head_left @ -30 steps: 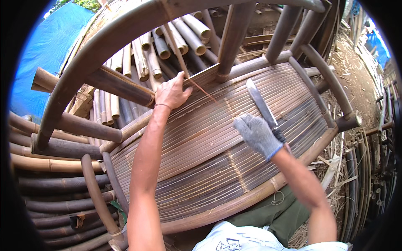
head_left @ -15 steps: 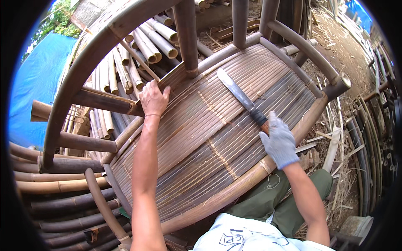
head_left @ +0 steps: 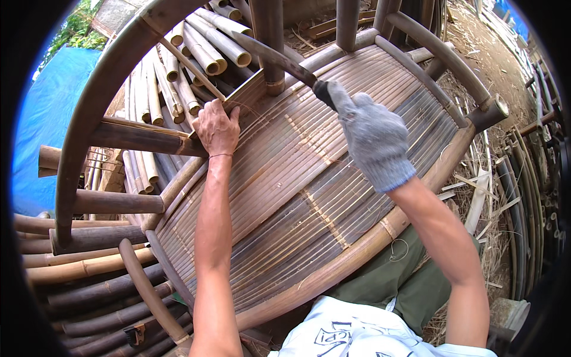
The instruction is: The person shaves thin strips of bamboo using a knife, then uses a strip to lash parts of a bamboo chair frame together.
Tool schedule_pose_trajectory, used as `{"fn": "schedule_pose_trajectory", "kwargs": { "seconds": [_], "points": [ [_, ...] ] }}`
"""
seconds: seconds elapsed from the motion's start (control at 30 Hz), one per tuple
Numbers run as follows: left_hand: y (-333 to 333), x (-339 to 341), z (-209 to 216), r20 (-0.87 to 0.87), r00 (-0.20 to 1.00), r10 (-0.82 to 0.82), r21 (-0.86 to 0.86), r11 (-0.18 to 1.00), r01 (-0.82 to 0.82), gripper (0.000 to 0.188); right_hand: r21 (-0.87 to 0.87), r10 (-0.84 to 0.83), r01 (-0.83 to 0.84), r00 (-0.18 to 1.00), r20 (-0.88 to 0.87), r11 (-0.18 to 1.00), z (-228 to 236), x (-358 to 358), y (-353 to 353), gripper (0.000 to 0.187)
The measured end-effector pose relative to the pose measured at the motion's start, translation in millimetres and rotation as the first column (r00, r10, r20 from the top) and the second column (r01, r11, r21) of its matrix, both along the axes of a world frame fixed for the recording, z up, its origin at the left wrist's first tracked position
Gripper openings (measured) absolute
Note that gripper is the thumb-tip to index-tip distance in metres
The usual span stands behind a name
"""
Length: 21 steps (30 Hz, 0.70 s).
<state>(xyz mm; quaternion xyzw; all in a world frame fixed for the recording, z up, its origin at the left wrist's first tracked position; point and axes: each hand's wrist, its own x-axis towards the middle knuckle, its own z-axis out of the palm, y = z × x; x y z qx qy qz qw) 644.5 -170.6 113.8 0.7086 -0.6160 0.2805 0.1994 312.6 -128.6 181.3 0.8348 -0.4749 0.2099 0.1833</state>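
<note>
My bare left hand (head_left: 217, 128) is closed on the edge of a split bamboo piece (head_left: 247, 94) beside the backrest of a dark bamboo bench (head_left: 392, 229). Its fingertips are partly hidden. My right hand (head_left: 376, 140), in a grey knitted glove, grips the black-wrapped handle of a machete (head_left: 275, 58). The blade is raised over the back of the seat, pointing up and left past a backrest post. Below both hands spreads the slatted bamboo seat (head_left: 267, 184), with small shavings on it.
Cut bamboo poles (head_left: 208, 50) are piled behind the bench, and darker poles (head_left: 113, 291) lie at lower left. A blue tarp (head_left: 50, 131) hangs at far left. Bamboo scraps (head_left: 479, 199) litter the ground at right. The curved backrest rail (head_left: 95, 89) arches near my left hand.
My right hand has lifted the machete off the seat and moved it up and left, toward my left hand. The left hand keeps its hold; the view has shifted slightly.
</note>
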Motion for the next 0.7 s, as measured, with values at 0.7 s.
{"fn": "schedule_pose_trajectory", "kwargs": {
  "seconds": [0.7],
  "points": [
    [67.2, -333.0, 100.2, -0.245, 0.541, -0.804, -0.223, 0.590, 0.776, 0.029, 0.486, -0.588, 0.462, 0.101, 0.802, 0.742, 0.0, -484.3, 294.7, 0.061]
  ]
}}
